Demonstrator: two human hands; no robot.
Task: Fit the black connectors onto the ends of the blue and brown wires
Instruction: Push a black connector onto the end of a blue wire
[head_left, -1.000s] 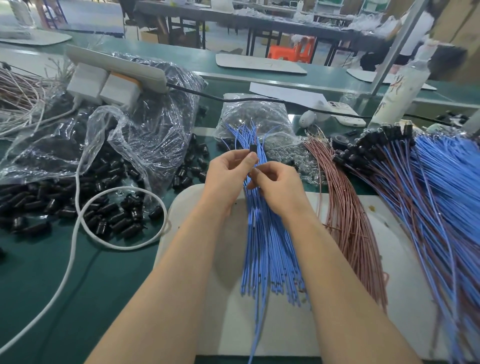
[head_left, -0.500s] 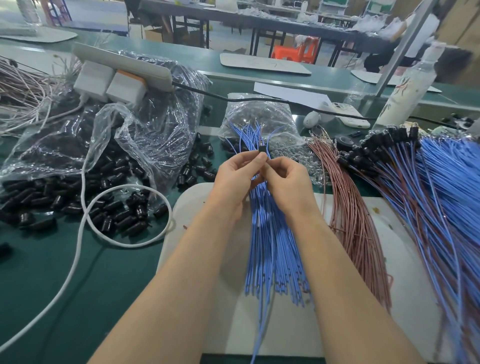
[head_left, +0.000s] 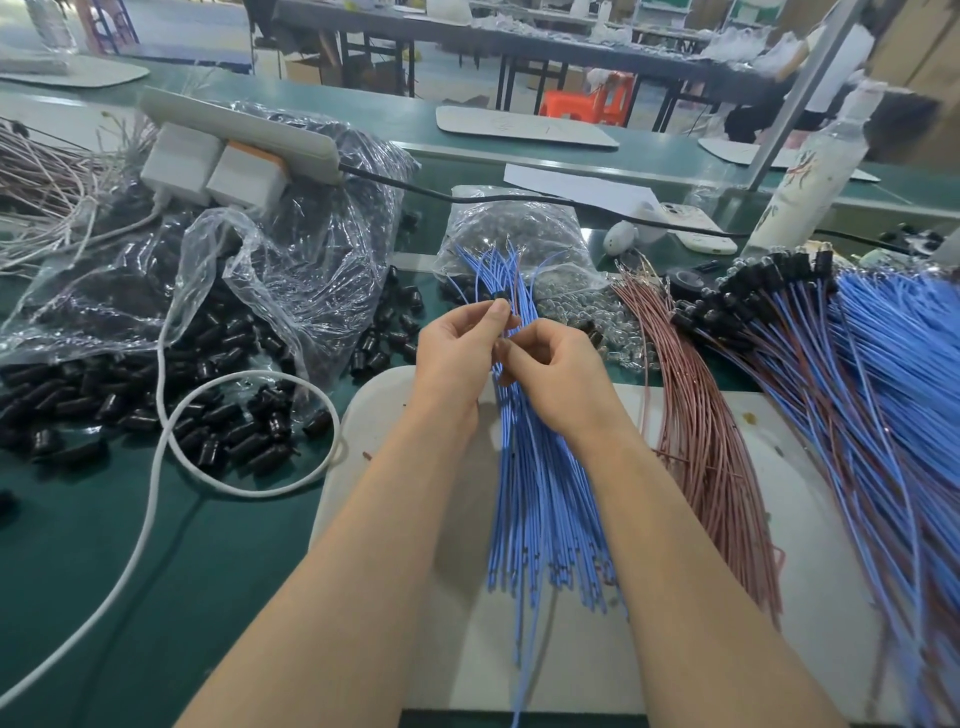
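Green table (head_left: 104, 571) fills the frame, and a white mat (head_left: 519, 670) lies on it right in front of the person. Back left, a big clear bag (head_left: 311, 244) slumps open. Black connectors (head_left: 130, 395) show inside it and spill across the table beside it, with a white cable (head_left: 156, 519) looped over them. Far right, a thick bundle (head_left: 883, 415) of blue and brown leads fans across the mat, its far ends capped in black.

Centre stage, the blue wires (head_left: 545, 493) lie in a sheaf down the middle of the mat, with the brown wires (head_left: 696, 415) just beside them on the right. Both hands are up over the far end of the blue sheaf.

The left hand (head_left: 457, 358) has its grip clamped on one small black connector (head_left: 500, 297), thumb and fingertip pinching it among the wire tips. The right hand (head_left: 561, 379), right beside the left, has its fingers curled and its grip closed on one of the blue wires just below that connector. Whether the wire end sits inside the connector, I can't tell.
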